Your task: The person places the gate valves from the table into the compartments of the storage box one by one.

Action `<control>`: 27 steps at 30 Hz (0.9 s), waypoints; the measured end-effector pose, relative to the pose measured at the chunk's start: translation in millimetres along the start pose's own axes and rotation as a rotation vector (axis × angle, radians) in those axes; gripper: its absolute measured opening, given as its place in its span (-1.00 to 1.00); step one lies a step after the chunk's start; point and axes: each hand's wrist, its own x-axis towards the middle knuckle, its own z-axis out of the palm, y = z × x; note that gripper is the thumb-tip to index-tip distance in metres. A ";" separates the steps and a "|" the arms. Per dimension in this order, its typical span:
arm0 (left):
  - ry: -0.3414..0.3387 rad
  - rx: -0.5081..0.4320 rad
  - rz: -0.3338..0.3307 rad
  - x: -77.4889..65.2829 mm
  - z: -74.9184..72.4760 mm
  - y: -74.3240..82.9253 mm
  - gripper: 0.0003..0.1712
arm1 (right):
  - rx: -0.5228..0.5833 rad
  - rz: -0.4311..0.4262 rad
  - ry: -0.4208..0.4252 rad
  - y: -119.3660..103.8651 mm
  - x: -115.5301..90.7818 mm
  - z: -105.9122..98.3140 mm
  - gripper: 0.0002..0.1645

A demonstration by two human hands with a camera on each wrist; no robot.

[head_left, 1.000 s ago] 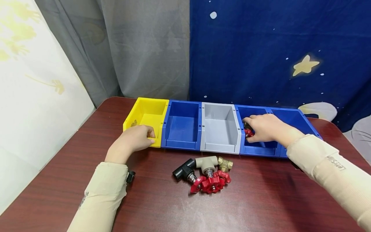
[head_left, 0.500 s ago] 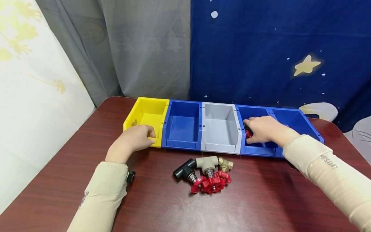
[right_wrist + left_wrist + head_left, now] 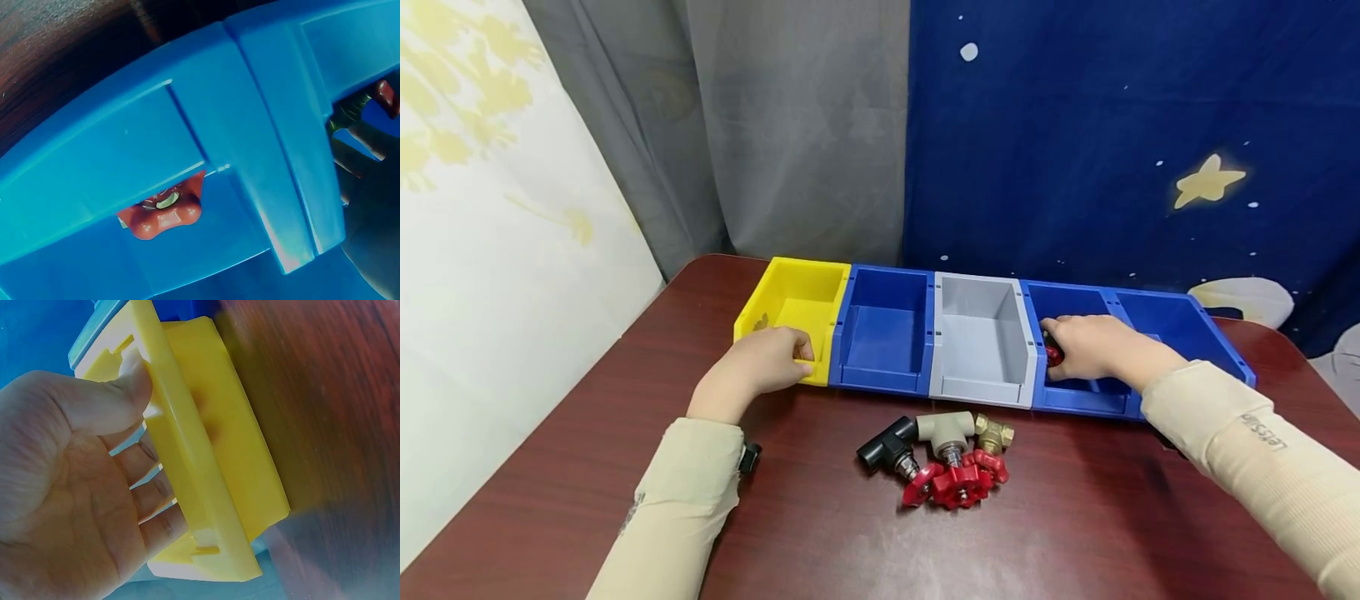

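My left hand [image 3: 758,367] is at the front of the yellow bin [image 3: 808,283]. In the left wrist view its thumb [image 3: 134,387] lies on the front lip and the other fingers reach behind it, inside the bin. My right hand [image 3: 1093,346] reaches into a blue bin [image 3: 1078,402], thumb and fingers bent around a red-handled valve [image 3: 1054,356], mostly covered by the hand. The right wrist view shows that valve's brass body [image 3: 350,114] by the fingertips. On the table sit three more red-handled valves: black [image 3: 887,444], beige [image 3: 946,429] and brass [image 3: 994,433].
Another blue bin [image 3: 891,333] and a grey bin [image 3: 985,389] stand between the hands. The rightmost blue bin [image 3: 1187,321], partly behind the right arm, holds a red handwheel [image 3: 165,215]. Curtains [image 3: 805,125] hang behind the table [image 3: 820,533].
The head view has shifted slightly, so everything sits a little lower and farther right. My right fingers cover more of the valve's red handle. The left hand stays at the yellow bin.
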 end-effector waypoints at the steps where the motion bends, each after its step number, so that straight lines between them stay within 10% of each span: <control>1: -0.002 -0.001 -0.001 0.2 0.2 -0.2 -0.86 | 0.003 0.001 0.000 0.3 -0.3 0.2 -0.08; 27: 0.007 0.004 -0.007 0.8 2.3 -0.5 -0.86 | -0.020 0.047 0.110 -9.9 -35.2 -3.7 -0.37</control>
